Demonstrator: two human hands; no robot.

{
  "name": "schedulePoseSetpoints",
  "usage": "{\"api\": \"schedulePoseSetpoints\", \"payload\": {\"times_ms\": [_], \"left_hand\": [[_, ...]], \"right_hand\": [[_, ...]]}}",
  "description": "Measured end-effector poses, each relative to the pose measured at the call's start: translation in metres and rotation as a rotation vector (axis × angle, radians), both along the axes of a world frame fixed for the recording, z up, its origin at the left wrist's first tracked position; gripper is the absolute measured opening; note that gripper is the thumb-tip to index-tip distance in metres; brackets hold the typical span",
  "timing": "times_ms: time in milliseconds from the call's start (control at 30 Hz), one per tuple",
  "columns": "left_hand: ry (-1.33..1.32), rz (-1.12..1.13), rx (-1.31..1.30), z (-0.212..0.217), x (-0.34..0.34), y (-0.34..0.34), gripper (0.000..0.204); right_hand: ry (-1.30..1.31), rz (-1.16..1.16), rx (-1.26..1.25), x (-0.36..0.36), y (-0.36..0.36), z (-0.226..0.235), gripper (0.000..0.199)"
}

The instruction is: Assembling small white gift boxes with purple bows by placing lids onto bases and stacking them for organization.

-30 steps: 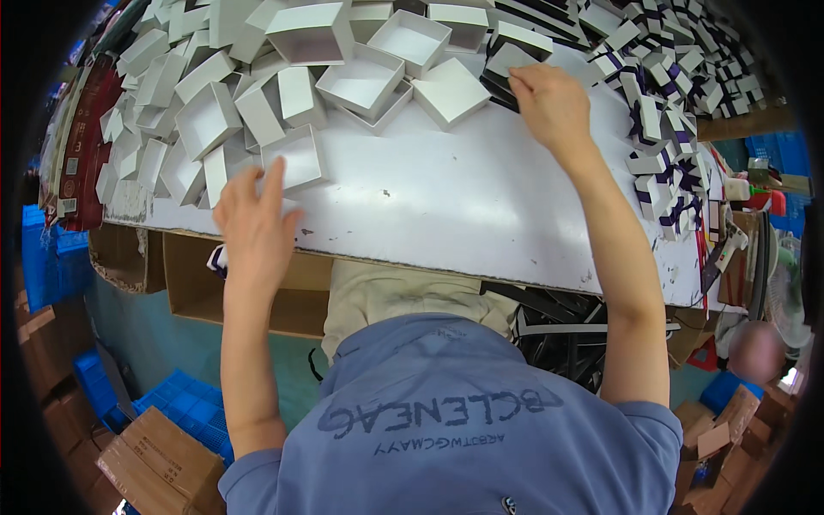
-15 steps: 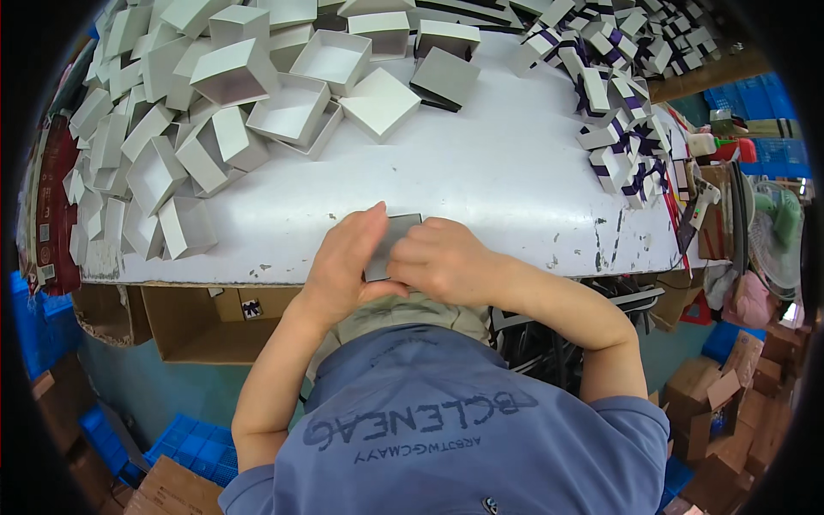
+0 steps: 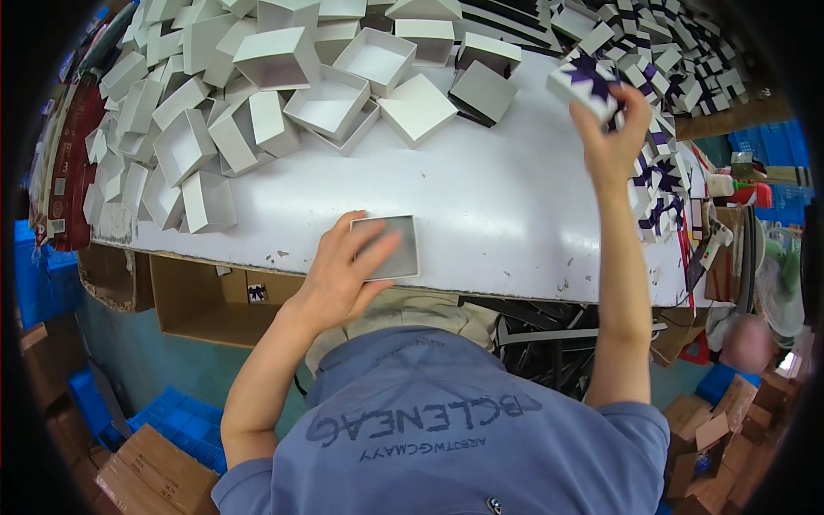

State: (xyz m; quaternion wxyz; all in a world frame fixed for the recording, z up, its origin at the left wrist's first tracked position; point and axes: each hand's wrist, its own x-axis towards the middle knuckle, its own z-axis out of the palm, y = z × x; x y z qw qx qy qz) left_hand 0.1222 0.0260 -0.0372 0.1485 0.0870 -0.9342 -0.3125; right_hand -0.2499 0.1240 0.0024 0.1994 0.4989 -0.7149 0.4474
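A shallow, square white cardboard box with a grey interior (image 3: 408, 260) lies open side up at the near edge of the glossy white tabletop (image 3: 506, 193). The left hand (image 3: 336, 268) is at its left side, fingers spread and partly blurred over the opening, thumb along the near edge; whether they grip it, I cannot tell. The right hand (image 3: 614, 142) holds a small white box with a dark purple ribbon bow (image 3: 568, 82) pinched between thumb and fingers, above the table's right side. Close by, a heap of ribboned white boxes (image 3: 661, 81) covers the right end. Plain white open cardboard boxes (image 3: 275, 124) are piled at left and centre, a grey square panel (image 3: 483, 92) just beside them. Below stands a brown cardboard carton (image 3: 202, 311).
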Motion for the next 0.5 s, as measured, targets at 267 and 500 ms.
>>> {"api": "schedulePoseSetpoints", "payload": {"times_ms": [267,500], "left_hand": [[0.386,-0.076,0.369,-0.018,-0.045,-0.01,0.109],[0.056,-0.057,-0.077,0.012,-0.045,-0.006,0.089]], "right_hand": [[-0.206,0.651,0.449,0.15,0.033,-0.017,0.062],[-0.016,0.586,0.45,0.156,0.047,-0.034,0.064]]}}
